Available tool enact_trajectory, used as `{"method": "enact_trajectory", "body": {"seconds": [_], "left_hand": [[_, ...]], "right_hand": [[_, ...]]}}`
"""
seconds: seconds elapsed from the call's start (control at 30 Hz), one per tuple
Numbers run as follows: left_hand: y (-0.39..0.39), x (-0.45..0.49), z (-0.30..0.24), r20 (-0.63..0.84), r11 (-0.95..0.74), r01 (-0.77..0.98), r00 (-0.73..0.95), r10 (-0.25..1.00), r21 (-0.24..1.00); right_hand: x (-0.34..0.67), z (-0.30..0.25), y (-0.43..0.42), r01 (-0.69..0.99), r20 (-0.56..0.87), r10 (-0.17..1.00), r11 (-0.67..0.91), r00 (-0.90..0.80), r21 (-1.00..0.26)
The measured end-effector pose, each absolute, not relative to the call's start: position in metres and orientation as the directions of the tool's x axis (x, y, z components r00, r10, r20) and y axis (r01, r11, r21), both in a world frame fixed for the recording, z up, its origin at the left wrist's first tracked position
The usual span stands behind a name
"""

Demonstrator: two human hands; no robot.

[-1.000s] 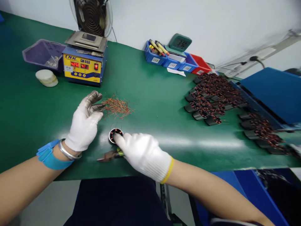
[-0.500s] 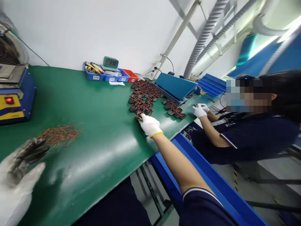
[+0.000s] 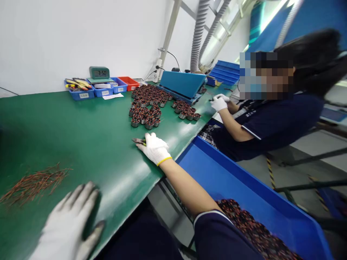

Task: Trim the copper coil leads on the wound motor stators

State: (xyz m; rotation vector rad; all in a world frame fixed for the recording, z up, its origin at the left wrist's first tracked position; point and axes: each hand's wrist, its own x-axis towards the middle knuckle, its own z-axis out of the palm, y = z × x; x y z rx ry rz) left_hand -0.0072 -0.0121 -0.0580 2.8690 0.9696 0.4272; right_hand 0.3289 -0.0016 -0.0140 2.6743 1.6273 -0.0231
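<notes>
My left hand (image 3: pixel 71 218), in a white glove with greyed fingertips, is over the near left of the green table (image 3: pixel 89 133). Its fingers are stretched out and hold nothing. Just beyond it to the left lies a loose pile of cut copper wires (image 3: pixel 38 182). My right hand (image 3: pixel 155 148), also gloved, rests by the table's near edge, closed around a pair of cutting pliers (image 3: pixel 138 141) whose jaws point left. Most of the handles are hidden under the palm. Past that hand stands a group of copper-wound motor stators (image 3: pixel 146 113).
A blue bin (image 3: pixel 217 169) holding more stators (image 3: pixel 252 227) sits below the table's right edge. Toward the wall are small tool boxes (image 3: pixel 84 94), a green clock (image 3: pixel 99 73) and a blue angled fixture (image 3: pixel 183 85). A co-worker's gloved hands (image 3: pixel 219 103) are at the far right.
The view has swung right, bringing the blue bin's stators into sight. My right hand has drawn back from the stators with the pliers. My left hand has moved right of the wire pile, fingers flattened.
</notes>
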Motion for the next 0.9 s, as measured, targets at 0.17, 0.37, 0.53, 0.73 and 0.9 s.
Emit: {"method": "enact_trajectory", "body": {"seconds": [0.17, 0.37, 0.53, 0.73, 0.9], "left_hand": [[0.007, 0.122, -0.024, 0.129, -0.882, 0.470, 0.872, 0.472, 0.045], [0.066, 0.151, -0.031, 0.102, -0.664, 0.747, 0.659, 0.745, 0.026], [0.080, 0.075, -0.029, 0.124, -0.476, 0.878, 0.478, 0.870, -0.043], [0.043, 0.036, -0.008, 0.205, -0.489, 0.851, 0.522, 0.828, -0.191], [-0.010, 0.077, -0.019, 0.111, -0.647, 0.750, 0.661, 0.742, -0.140]], "right_hand": [[0.336, -0.014, 0.010, 0.850, 0.006, 0.851, -0.524, 0.525, -0.055], [0.342, -0.019, 0.008, 0.840, 0.053, 0.842, -0.528, 0.538, -0.127], [0.343, -0.017, 0.011, 0.844, 0.098, 0.846, -0.502, 0.525, -0.191], [0.313, -0.003, -0.032, 0.905, 0.299, 0.862, -0.345, 0.410, -0.248], [0.281, -0.042, -0.124, 0.908, 0.438, 0.811, -0.256, 0.388, -0.331]]}}
